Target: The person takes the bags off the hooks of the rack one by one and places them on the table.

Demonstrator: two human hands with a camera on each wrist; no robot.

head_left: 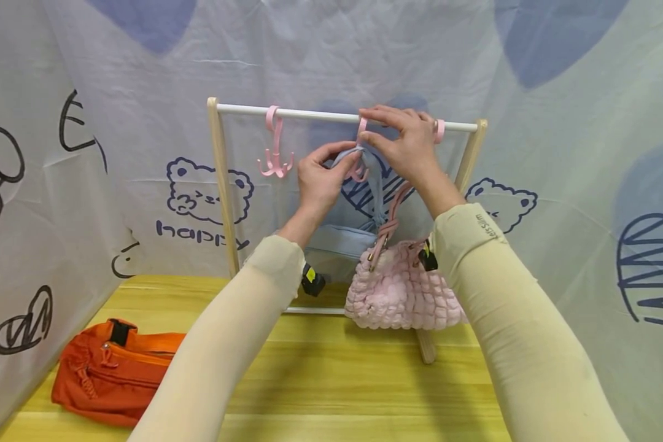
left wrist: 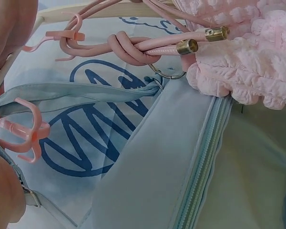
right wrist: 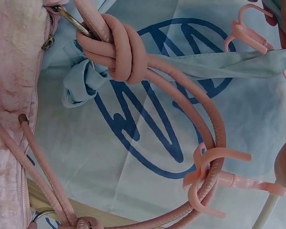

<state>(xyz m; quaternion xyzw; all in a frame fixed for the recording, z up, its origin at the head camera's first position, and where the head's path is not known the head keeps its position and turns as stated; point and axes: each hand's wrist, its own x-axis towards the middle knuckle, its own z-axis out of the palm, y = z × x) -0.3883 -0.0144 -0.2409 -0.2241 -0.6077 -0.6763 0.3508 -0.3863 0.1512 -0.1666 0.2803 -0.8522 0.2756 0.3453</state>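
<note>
My left hand [head_left: 323, 178] pinches the light blue strap [head_left: 376, 190] close against the middle pink hook [head_left: 357, 175], high on the rack. The strap runs down to a light blue zippered bag [left wrist: 152, 143], which hangs below, partly behind my left arm. With thumb and index finger, my right hand [head_left: 406, 144] holds the top of that same hook at the white rod [head_left: 309, 115]. A pink puffy bag [head_left: 403, 291] hangs to the right; its knotted handle [right wrist: 124, 52] loops over another pink hook [right wrist: 202, 176].
Toward the rod's left end hangs a bare pink hook [head_left: 276, 162]. An orange waist bag [head_left: 116, 380] lies at the left of the wooden table [head_left: 320, 380], partly behind my left sleeve. The rack has wooden posts [head_left: 221, 178], with a printed cloth [head_left: 331, 55] behind.
</note>
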